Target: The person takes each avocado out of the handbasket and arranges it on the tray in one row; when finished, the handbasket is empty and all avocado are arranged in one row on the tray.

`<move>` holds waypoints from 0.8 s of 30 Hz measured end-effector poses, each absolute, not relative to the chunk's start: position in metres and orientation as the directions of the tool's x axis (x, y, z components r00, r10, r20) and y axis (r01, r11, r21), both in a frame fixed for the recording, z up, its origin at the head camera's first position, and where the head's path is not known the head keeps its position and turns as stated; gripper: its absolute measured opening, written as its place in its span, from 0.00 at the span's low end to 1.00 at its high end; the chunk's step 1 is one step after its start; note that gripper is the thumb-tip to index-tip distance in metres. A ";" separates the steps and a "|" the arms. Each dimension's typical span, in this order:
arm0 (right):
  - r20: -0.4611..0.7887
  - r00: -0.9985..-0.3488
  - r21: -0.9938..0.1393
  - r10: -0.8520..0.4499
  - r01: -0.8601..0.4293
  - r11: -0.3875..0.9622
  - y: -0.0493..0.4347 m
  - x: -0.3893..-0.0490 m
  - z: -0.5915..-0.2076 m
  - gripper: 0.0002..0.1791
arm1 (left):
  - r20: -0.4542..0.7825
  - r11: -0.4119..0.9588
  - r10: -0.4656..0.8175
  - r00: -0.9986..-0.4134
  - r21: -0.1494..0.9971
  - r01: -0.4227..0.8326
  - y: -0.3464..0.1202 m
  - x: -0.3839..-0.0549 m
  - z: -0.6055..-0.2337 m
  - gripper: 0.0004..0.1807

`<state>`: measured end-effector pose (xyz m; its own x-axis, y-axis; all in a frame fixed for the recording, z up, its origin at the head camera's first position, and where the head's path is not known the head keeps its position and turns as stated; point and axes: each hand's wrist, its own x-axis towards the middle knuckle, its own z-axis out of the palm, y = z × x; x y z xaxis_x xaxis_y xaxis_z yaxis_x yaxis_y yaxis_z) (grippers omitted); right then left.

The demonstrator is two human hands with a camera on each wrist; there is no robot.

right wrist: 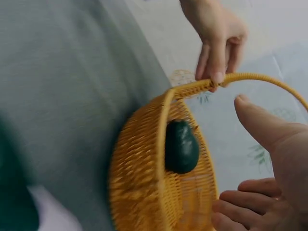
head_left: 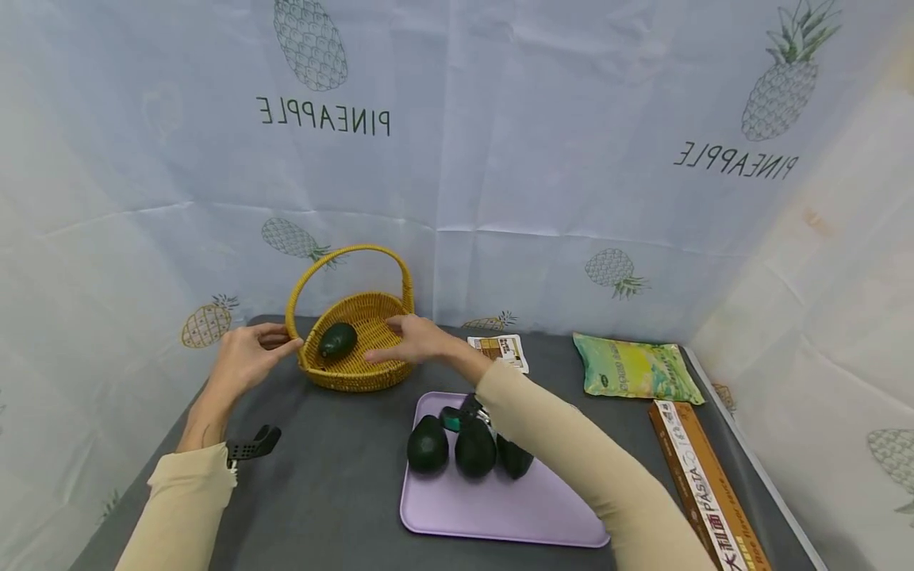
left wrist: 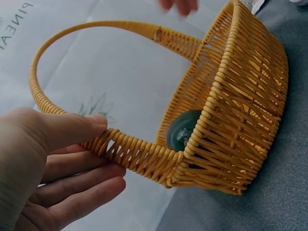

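Observation:
A yellow wicker basket (head_left: 355,381) with a tall arched handle stands at the back left of the table. One dark green avocado (head_left: 338,340) lies inside it, toward its left side. My left hand (head_left: 251,358) pinches the left foot of the handle, thumb on one side and fingers on the other, as the left wrist view shows. Over the basket's right side my right hand (head_left: 414,339) is spread, with nothing between thumb and fingers. In the right wrist view that open hand (right wrist: 269,163) is beside the handle, with the avocado (right wrist: 182,147) beyond the fingertips.
Nearer me, a lilac tray (head_left: 493,507) bears several avocados (head_left: 428,446), partly hidden under my right forearm. A small printed card (head_left: 503,349) lies behind it. To the right are a green-yellow packet (head_left: 635,369) and a long pasta box (head_left: 703,484). A pineapple-print curtain (head_left: 514,174) hangs behind.

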<state>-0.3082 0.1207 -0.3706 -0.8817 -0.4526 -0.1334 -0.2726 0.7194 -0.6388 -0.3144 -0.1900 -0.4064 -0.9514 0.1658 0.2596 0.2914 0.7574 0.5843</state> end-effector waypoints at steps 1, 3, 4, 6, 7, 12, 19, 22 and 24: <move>-0.152 -0.876 -0.637 -0.458 -0.267 0.723 0.111 -0.315 -0.369 0.49 | 0.258 0.761 0.161 -0.953 0.583 0.286 -0.190 -0.314 -0.406 0.27; -0.188 -0.866 -0.645 -0.463 -0.247 0.723 0.094 -0.327 -0.367 0.50 | 0.252 0.768 0.150 -0.956 0.579 0.273 -0.190 -0.312 -0.406 0.27; -0.204 -0.862 -0.653 -0.464 -0.234 0.720 0.087 -0.333 -0.366 0.50 | 0.251 0.771 0.145 -0.957 0.577 0.268 -0.190 -0.312 -0.405 0.26; -0.230 -0.854 -0.678 -0.467 -0.204 0.707 0.075 -0.342 -0.365 0.50 | 0.253 0.778 0.140 -0.957 0.569 0.265 -0.189 -0.311 -0.405 0.26; -0.241 -0.853 -0.696 -0.463 -0.181 0.695 0.070 -0.346 -0.365 0.51 | 0.258 0.781 0.140 -0.956 0.564 0.266 -0.189 -0.311 -0.405 0.25; -0.274 -0.879 -0.798 -0.389 -0.017 0.602 0.052 -0.359 -0.370 0.51 | 0.280 0.785 0.152 -0.948 0.548 0.287 -0.185 -0.313 -0.408 0.25; -0.263 -0.911 -0.801 -0.319 0.022 0.598 0.032 -0.372 -0.396 0.54 | 0.280 0.772 0.149 -0.948 0.566 0.289 -0.185 -0.316 -0.410 0.24; -0.255 -0.910 -0.789 -0.327 0.001 0.614 0.024 -0.373 -0.407 0.54 | 0.286 0.766 0.145 -0.947 0.573 0.290 -0.188 -0.317 -0.410 0.24; -0.242 -0.913 -0.779 -0.328 -0.018 0.627 0.018 -0.372 -0.413 0.53 | 0.287 0.762 0.144 -0.947 0.578 0.291 -0.189 -0.317 -0.411 0.24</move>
<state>-0.3720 0.0184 -0.4129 -0.9132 -0.3276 -0.2425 -0.0179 0.6266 -0.7791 -0.3173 -0.1894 -0.4107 -0.9471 0.1443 0.2868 0.2912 0.7624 0.5779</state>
